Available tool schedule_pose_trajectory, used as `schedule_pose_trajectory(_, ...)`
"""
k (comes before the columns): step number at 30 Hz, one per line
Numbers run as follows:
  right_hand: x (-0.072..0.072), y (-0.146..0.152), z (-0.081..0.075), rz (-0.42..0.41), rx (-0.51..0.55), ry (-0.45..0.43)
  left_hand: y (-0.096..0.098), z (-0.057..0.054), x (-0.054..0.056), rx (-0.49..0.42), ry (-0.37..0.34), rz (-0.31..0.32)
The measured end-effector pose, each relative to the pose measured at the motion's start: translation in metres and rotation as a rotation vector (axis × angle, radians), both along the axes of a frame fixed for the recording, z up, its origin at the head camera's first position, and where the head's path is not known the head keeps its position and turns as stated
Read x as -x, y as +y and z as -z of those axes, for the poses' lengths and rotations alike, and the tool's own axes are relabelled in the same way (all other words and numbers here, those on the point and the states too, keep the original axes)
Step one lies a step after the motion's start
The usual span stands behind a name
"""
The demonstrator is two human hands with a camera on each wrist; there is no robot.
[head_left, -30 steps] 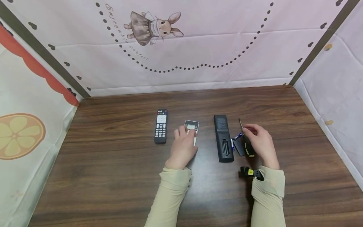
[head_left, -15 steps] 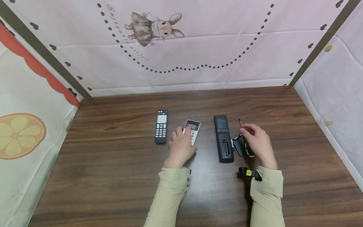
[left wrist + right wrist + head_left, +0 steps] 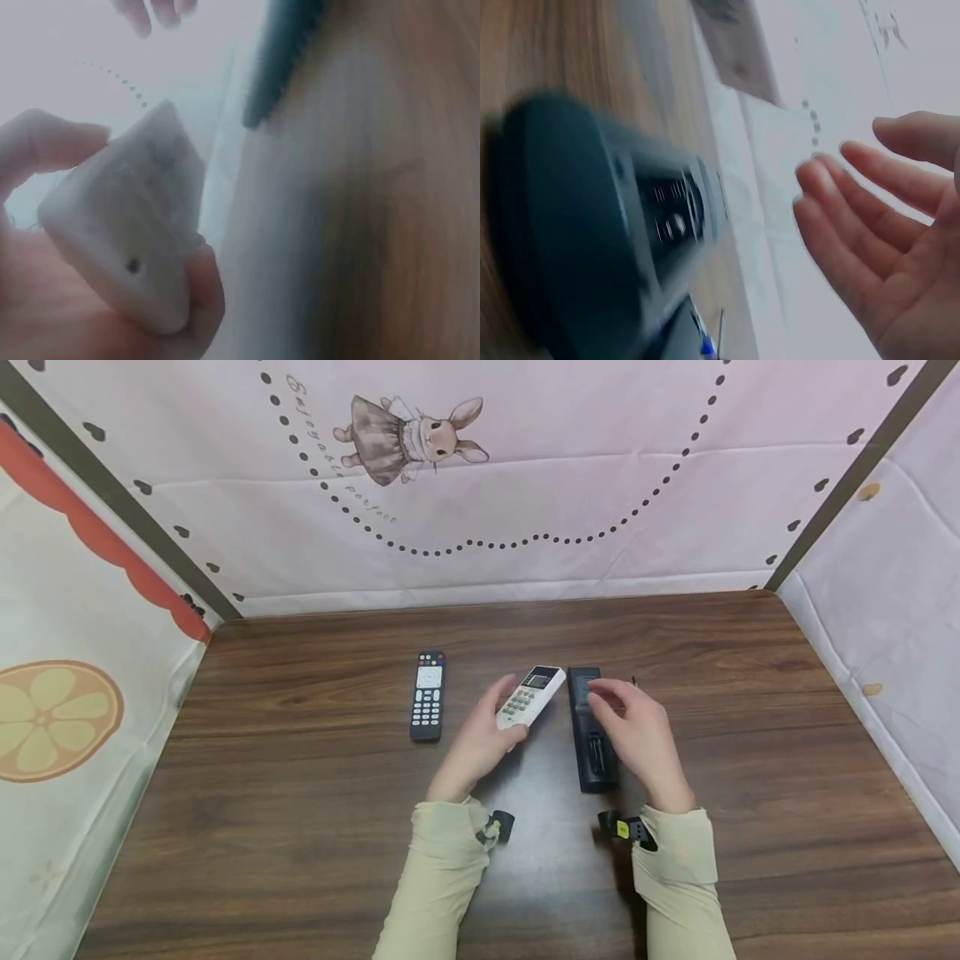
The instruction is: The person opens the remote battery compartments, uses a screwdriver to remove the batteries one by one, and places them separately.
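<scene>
My left hand (image 3: 480, 743) holds a white air-conditioner remote (image 3: 531, 696), thumb on one side and fingers on the other, raised and tilted with its small screen pointing away to the right. The left wrist view shows the lower end of this remote (image 3: 135, 217) in the grip. My right hand (image 3: 637, 739) hovers over a black remote (image 3: 587, 735) that lies face down, its battery compartment uncovered. Fingers loosely bent, that hand holds nothing, as the right wrist view of the hand (image 3: 900, 240) shows.
Another black remote (image 3: 426, 697) with white buttons lies face up to the left. Beyond my right hand shows a screwdriver's tip (image 3: 634, 681), the rest hidden. A blue battery (image 3: 707, 345) lies beside the face-down remote. Printed cloth (image 3: 555, 493) walls the table's back and sides.
My left hand has picked the white remote up from the table and carried it right, turning it. My right hand has moved left, from beside the screwdriver to over the face-down remote.
</scene>
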State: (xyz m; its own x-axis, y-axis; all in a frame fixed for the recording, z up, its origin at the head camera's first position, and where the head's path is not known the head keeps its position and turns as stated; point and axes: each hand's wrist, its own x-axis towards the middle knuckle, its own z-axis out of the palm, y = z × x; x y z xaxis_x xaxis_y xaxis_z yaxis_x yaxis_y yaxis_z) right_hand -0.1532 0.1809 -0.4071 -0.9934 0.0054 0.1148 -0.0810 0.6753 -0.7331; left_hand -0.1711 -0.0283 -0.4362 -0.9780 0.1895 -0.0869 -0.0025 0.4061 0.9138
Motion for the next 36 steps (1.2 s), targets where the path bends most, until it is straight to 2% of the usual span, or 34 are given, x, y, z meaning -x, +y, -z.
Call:
schedule_pose_trajectory(3, 0.0, -0.012, 0.001, -0.057, 0.0, 0.029, 0.001, -0.003, -0.001, -0.228, -0.066, 0.006)
schedule_pose_trajectory(7, -0.001, -0.025, 0.002, -0.118, 0.006, 0.045, 0.001, -0.006, -0.003, -0.481, -0.144, 0.041)
schedule_pose_trajectory(10, -0.002, -0.031, 0.003, -0.169, 0.003, 0.034, 0.001, -0.009, -0.005, -0.655, -0.206, 0.06)
schedule_pose_trajectory(12, -0.004, -0.034, 0.002, -0.201, 0.0, 0.032, 0.002, -0.01, -0.006, -0.729, -0.248, 0.06)
schedule_pose_trajectory(18, -0.005, -0.044, 0.002, -0.247, -0.013, 0.1, 0.003, -0.011, -0.007, -0.788, -0.301, 0.046)
schedule_pose_trajectory(25, -0.007, -0.05, -0.001, -0.257, -0.018, 0.148, 0.005, -0.007, -0.007, -0.952, -0.287, -0.003)
schedule_pose_trajectory(28, -0.008, -0.053, -0.004, -0.257, -0.005, 0.179, 0.005, -0.007, -0.006, -0.993, -0.266, -0.028)
schedule_pose_trajectory(32, -0.009, -0.057, -0.005, -0.266, -0.014, 0.199, 0.007, -0.007, -0.006, -0.968, -0.229, -0.045)
schedule_pose_trajectory(36, -0.01, -0.061, -0.004, -0.262, -0.013, 0.175, 0.008, -0.009, -0.006, -0.827, -0.163, -0.061)
